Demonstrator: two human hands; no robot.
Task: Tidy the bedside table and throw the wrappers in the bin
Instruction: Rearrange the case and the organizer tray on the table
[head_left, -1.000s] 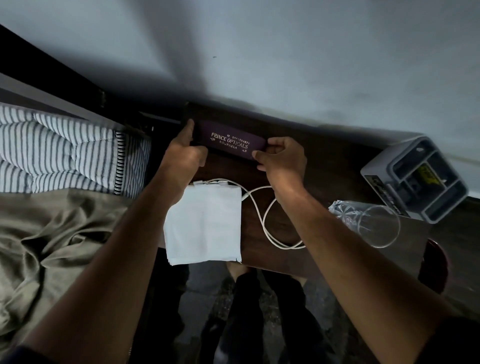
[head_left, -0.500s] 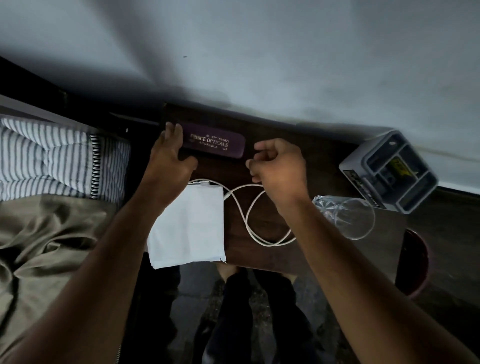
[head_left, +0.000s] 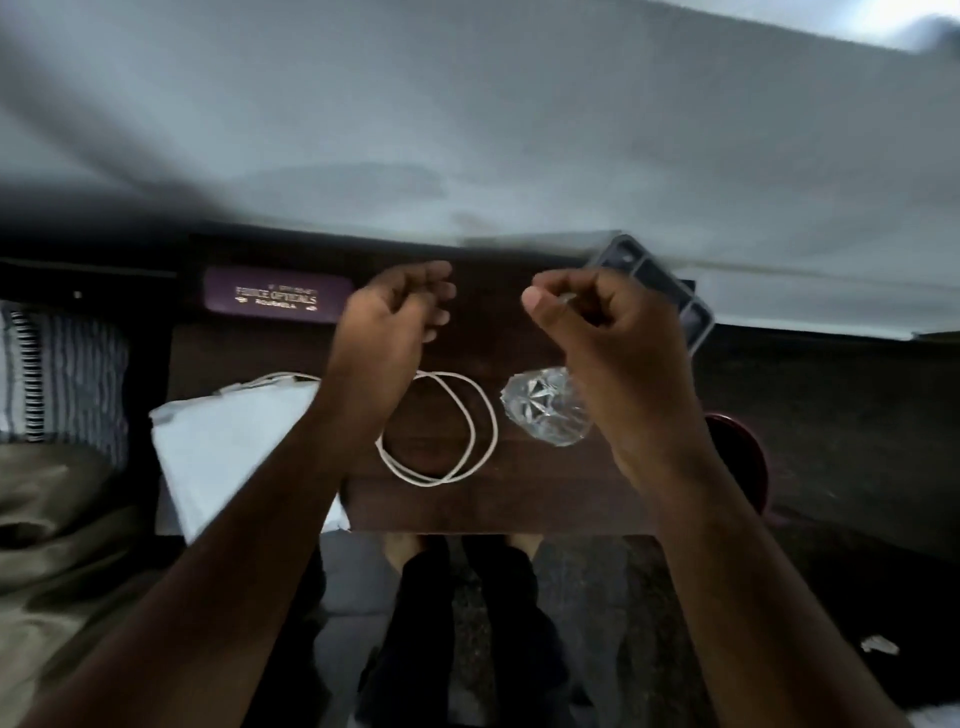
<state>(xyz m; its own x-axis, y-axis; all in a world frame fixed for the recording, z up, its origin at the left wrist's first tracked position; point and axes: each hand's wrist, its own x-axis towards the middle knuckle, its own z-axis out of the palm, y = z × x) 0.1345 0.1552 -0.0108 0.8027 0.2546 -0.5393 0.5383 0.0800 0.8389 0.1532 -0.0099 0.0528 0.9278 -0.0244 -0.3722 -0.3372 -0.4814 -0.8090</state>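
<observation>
On the dark wooden bedside table (head_left: 519, 501), a purple glasses case (head_left: 278, 303) lies at the back left against the wall. A white cable (head_left: 441, 441) sits looped in the middle. A cut-glass tumbler (head_left: 545, 410) lies on its side to the right of the cable. A white cloth (head_left: 228, 441) covers the front left corner. My left hand (head_left: 395, 317) hovers above the table's middle, fingers loosely curled and apart, holding nothing. My right hand (head_left: 597, 322) hovers beside it above the tumbler, fingers curled in, with nothing visible in it.
A grey compartment organiser (head_left: 675, 296) stands at the back right, partly behind my right hand. A dark red round object (head_left: 743, 457) is at the table's right edge. A striped pillow (head_left: 62, 374) and olive sheet (head_left: 52, 519) lie left. A small pale scrap (head_left: 879, 645) lies on the floor.
Both hands let go of the glasses case, which now rests at the back left. They moved right and lifted over the table's middle. The view shifted right.
</observation>
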